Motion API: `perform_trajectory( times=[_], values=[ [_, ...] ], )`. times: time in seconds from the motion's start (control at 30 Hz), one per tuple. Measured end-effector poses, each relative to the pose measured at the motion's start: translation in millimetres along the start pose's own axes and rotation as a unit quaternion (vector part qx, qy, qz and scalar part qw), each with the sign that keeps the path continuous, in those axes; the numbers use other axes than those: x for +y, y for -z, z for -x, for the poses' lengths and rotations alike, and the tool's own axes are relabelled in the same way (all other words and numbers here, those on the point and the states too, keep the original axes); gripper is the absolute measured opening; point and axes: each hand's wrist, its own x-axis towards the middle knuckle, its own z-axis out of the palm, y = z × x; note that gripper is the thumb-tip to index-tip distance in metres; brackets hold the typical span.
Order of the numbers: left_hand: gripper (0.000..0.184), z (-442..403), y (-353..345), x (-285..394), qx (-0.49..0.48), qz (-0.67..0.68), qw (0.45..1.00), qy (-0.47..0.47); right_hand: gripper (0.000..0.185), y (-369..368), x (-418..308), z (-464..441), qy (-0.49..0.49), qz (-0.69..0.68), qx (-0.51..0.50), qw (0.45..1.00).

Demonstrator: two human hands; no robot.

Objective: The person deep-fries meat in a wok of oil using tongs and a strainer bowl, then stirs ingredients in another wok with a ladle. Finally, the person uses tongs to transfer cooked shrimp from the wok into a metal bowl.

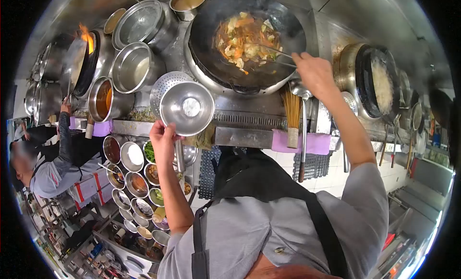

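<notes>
In the head view, my left hand (164,137) grips the rim of a shiny metal bowl (191,94). Its inside faces up and appears empty, and it partly covers a perforated strainer (165,82). My right hand (314,73) is closed around metal tongs (278,57), whose two thin arms reach into a large black wok (204,44). Cabbage and carrot pieces in brown liquid (247,39) lie in the wok, where the tongs' tips are hard to make out. Below my right hand rest a ladle (302,116) and a bamboo brush (292,111).
Pots (134,68) and a pan of reddish-brown liquid (103,99) crowd the left. Several bowls of ingredients (132,156) stand beside my left forearm. A second wok (382,82) holds pale, foamy contents at right. A co-worker (57,168) works at a flaming wok (86,53).
</notes>
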Motion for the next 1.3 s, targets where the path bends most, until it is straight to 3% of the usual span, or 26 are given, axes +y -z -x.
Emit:
perform_trajectory(
  times=[0.33, 0.43, 0.47, 0.57, 0.67, 0.77, 0.87, 0.93, 1.0, 1.13, 1.3],
  values=[
    [0.011, -46.3, -16.1, 10.0, -0.07, 0.033, 0.997, -0.014, 0.03, -21.9, -30.3, -55.6, 0.095, 0.07, 0.084, 0.989],
    [0.01, -59.7, -19.3, 3.8, -0.069, 0.05, 0.996, -0.016, 0.028, 1.6, -21.0, -34.4, 0.05, 0.022, 0.035, 0.998],
    [0.01, -67.6, -23.8, 4.6, -0.069, 0.049, 0.996, -0.021, 0.028, 12.5, -18.2, -24.3, -0.006, -0.048, -0.011, 0.999],
    [0.01, -85.3, -52.5, 19.8, -0.067, 0.029, 0.995, -0.06, 0.031, 36.1, -5.3, 13.2, -0.051, -0.168, 0.058, 0.983],
    [0.009, -106.1, -84.2, 27.1, -0.098, -0.023, 0.991, -0.087, 0.037, 58.6, -3.9, 21.5, -0.075, -0.314, 0.026, 0.946],
    [0.008, -119.6, -109.8, 28.0, -0.137, 0.008, 0.991, -0.009, 0.04, 83.5, 16.5, 12.7, -0.087, -0.379, -0.009, 0.921],
    [0.008, -110.9, -107.2, 31.5, -0.132, 0.004, 0.991, -0.021, 0.033, 53.0, 43.7, -21.6, -0.089, -0.25, 0.063, 0.962],
    [0.008, -105.1, -99.3, 31.6, -0.121, 0.005, 0.992, -0.024, 0.021, 14.0, 39.9, -69.2, -0.116, -0.12, 0.05, 0.985],
    [0.007, -93.3, -91.1, 36.4, -0.113, 0.003, 0.993, -0.02, 0.014, -34.3, 37.9, -126.2, -0.08, -0.024, -0.022, 0.996],
    [0.005, -90.4, -62.6, 21.9, -0.087, 0.008, 0.996, -0.008, 0.016, -64.2, 35.2, -146.2, -0.044, -0.003, 0.035, 0.998],
    [0.009, -92.6, -71.7, 18.0, -0.075, 0.018, 0.997, -0.021, 0.018, -6.4, 37.7, -45.5, -0.132, -0.121, 0.029, 0.983]
  ],
)
